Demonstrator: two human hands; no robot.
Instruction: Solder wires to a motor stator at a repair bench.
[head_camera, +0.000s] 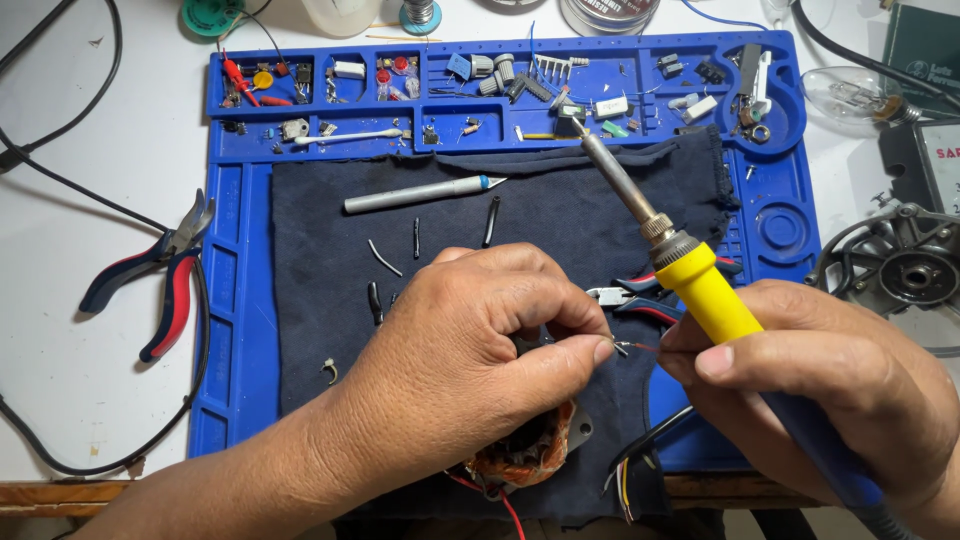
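On the near part of a blue work mat (232, 300) covered by a dark cloth (560, 210), both hands meet over a thin wire (630, 348). The left hand (470, 340) has its fingers (585, 352) pinched on the wire's end, just right of a copper-wound coil (525, 452) that lies half hidden under the palm at the mat's near edge. The right hand (840, 380) is clenched around a soldering iron (700, 285) with a yellow and blue handle, thumb pressed close to the wire; the iron's metal tip points far and left, up over the mat's parts tray (500, 85), well apart from the wire. Between the hands, small red-handled cutters (640, 298) lie on the cloth. Farther off on the cloth rests a grey craft knife (425, 193), with several short black sleeve pieces (490, 220) near it. Left of the mat, on the white tabletop (70, 400), lie red and blue pliers (160, 275). At far right sits a clear bulb (850, 95) beside a metal motor housing (905, 265).
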